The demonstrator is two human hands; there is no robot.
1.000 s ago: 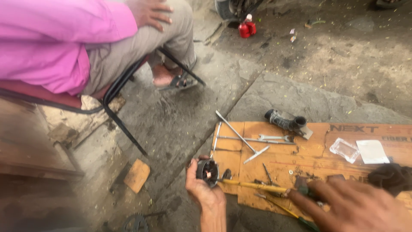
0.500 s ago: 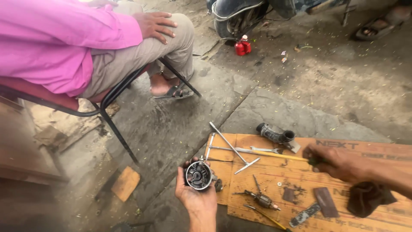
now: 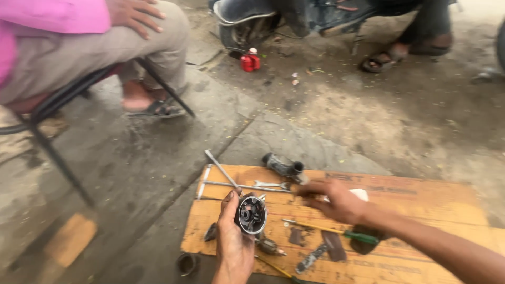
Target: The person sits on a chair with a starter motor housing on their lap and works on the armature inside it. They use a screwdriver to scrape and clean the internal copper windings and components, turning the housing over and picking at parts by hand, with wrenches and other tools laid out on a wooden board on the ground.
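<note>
Your left hand (image 3: 234,239) grips a round, dark metal motor housing (image 3: 251,214) upright over the near left of the flat brown cardboard sheet (image 3: 421,210). Your right hand (image 3: 336,201), blurred, seems pinched on something small just right of it. A green-handled screwdriver (image 3: 336,230) lies near; bare cardboard stretches right.

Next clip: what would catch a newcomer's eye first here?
The left hand holds up a round, dark metal motor part over the near left end of a cardboard sheet strewn with tools. The right hand reaches across the sheet's middle, blurred. At top left a person in a pink top sits on a chair.
</note>
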